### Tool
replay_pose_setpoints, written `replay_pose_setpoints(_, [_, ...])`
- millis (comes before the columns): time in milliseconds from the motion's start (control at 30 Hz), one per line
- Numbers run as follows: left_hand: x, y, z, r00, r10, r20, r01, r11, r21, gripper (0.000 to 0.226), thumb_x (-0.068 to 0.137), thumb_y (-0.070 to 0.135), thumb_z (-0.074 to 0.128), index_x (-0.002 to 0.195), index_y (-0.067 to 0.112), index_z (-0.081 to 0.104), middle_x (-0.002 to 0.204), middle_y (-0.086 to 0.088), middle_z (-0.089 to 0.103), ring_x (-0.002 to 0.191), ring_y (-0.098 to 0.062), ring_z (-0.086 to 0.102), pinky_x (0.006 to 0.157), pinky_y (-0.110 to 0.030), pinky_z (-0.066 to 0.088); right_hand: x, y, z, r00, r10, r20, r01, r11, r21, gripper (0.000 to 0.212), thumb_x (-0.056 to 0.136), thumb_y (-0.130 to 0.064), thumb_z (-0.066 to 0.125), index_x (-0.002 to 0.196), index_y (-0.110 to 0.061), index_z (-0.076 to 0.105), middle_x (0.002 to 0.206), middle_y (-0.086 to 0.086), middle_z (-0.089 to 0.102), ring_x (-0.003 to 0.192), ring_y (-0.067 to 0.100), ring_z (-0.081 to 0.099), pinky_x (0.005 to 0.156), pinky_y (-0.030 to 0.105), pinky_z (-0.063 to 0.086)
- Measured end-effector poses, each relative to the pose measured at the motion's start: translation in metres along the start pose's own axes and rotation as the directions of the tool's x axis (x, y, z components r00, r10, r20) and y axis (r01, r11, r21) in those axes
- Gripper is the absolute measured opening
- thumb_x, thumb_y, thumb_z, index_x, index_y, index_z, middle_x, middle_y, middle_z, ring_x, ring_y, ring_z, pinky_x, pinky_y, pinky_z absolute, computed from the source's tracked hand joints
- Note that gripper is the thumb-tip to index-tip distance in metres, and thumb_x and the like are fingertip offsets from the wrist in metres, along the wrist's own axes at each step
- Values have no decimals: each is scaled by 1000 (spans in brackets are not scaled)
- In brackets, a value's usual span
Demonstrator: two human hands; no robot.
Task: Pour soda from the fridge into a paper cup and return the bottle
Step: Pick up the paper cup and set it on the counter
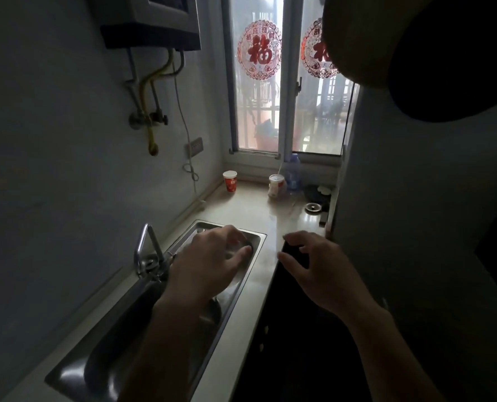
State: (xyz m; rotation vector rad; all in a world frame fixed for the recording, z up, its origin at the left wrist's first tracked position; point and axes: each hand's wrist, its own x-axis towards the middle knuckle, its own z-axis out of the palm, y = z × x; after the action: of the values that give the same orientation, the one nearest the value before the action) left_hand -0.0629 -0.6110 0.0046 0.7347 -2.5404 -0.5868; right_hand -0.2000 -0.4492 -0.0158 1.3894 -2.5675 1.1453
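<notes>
A red and white paper cup (230, 181) stands upright at the far left corner of the counter (258, 216), under the window. My left hand (209, 262) hovers over the steel sink (250, 274), fingers relaxed and holding nothing. My right hand (314, 271) hangs past the counter's front edge, fingers spread and loosely bent, also holding nothing. Both hands are well short of the cup. No soda bottle is in either hand. A tall pale surface (415, 213) rises on the right; I cannot tell whether it is the fridge.
A white lidded cup with a straw (276, 185) and a clear plastic water bottle (293, 172) stand near the window sill. A small round metal dish (312, 208) lies at the counter's right end. A tap (150, 250) rises left of the sink. A water heater (151, 21) hangs overhead.
</notes>
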Motion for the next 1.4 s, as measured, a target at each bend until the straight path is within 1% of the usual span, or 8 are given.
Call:
replay_pose_setpoints(100, [34, -8, 8, 999, -38, 8, 37, 999, 35, 25, 87, 52, 63, 106, 36, 64, 97, 22, 68, 93, 0, 64, 83, -35, 56, 38, 21, 3, 1000, -8, -30, 8, 1000, 9, 41, 88, -44, 64, 125, -27, 58, 123, -10, 63, 88, 4, 65, 85, 26, 54])
replay_pose_setpoints(167, [59, -11, 18, 998, -58, 15, 57, 997, 43, 24, 88, 50, 64, 108, 35, 64, 99, 19, 68, 95, -2, 64, 85, -35, 55, 64, 39, 5, 999, -18, -27, 18, 1000, 17, 40, 88, -43, 65, 125, -27, 59, 122, -10, 64, 94, 2, 63, 85, 23, 52])
replay_pose_setpoints(400, [161, 6, 62, 993, -120, -19, 121, 987, 102, 24, 88, 51, 63, 108, 37, 65, 103, 20, 68, 97, -3, 64, 87, -35, 54, 161, 106, 11, 999, -51, -7, 51, 997, 55, 37, 88, -44, 63, 122, -29, 59, 121, -11, 64, 101, 2, 60, 84, 28, 52])
replay_pose_setpoints(667, [244, 2, 97, 962, -263, -70, 270, 954, 126, 26, 86, 54, 61, 107, 39, 63, 101, 21, 68, 96, -2, 64, 87, -35, 55, 266, 152, 17, 992, -111, 66, 106, 991, 75, 37, 88, -45, 63, 122, -30, 60, 120, -11, 65, 97, 3, 61, 79, 23, 46])
replay_pose_setpoints(800, [258, -21, 95, 930, -361, -69, 367, 921, 131, 27, 86, 53, 63, 109, 38, 62, 98, 21, 68, 98, -5, 63, 87, -34, 54, 294, 154, 43, 981, -152, 122, 137, 984, 116, 31, 87, -46, 64, 117, -36, 60, 113, -17, 67, 94, 0, 63, 78, 24, 51])
replay_pose_setpoints(967, [282, -56, 83, 902, -408, -142, 427, 893, 143, 27, 88, 54, 60, 110, 40, 60, 102, 22, 68, 98, -3, 62, 82, -26, 49, 339, 136, 84, 969, -213, 127, 197, 971, 133, 31, 87, -42, 65, 117, -32, 61, 112, -14, 67, 91, 0, 61, 76, 21, 48])
replay_pose_setpoints(1200, [307, -126, 67, 824, -523, -218, 549, 832, 78, 26, 87, 55, 60, 107, 37, 62, 101, 22, 67, 98, -6, 63, 84, -28, 52, 407, 106, 127, 951, -280, 134, 274, 960, 61, 26, 88, -42, 64, 112, -31, 64, 110, -14, 68, 85, 1, 59, 71, 20, 45])
replay_pose_setpoints(1400, [322, -167, 73, 824, -544, -158, 556, 831, 34, 24, 86, 54, 61, 104, 38, 62, 98, 22, 65, 97, -6, 61, 85, -31, 52, 440, 108, 153, 952, -246, 180, 245, 969, 25, 25, 90, -44, 61, 111, -32, 64, 109, -15, 68, 92, 6, 63, 78, 27, 52])
